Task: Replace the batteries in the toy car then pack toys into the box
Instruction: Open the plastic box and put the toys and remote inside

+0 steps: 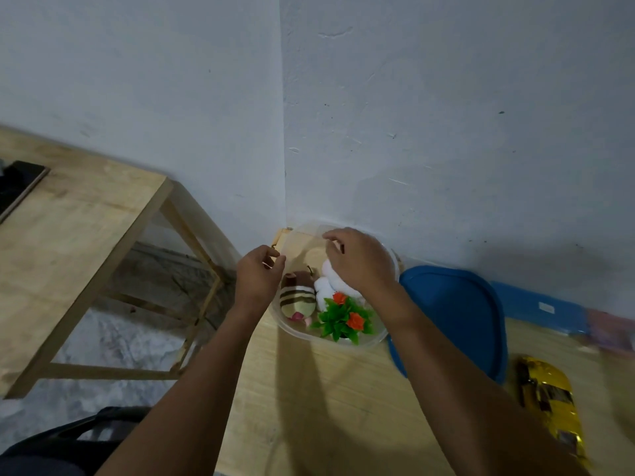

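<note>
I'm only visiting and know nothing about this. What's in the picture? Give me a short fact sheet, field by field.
tub: clear plastic, uncovered, on the wooden table in the wall corner
inside tub: striped soft toy, white soft toy, fake plant with orange flowers
lid: blue, beside the tub on its right
toy car: yellow, on the table, outside the tub
left hand: at the tub's left rim, fingers curled, grip unclear
right hand: over the tub, fingers curled, grip unclear
</note>
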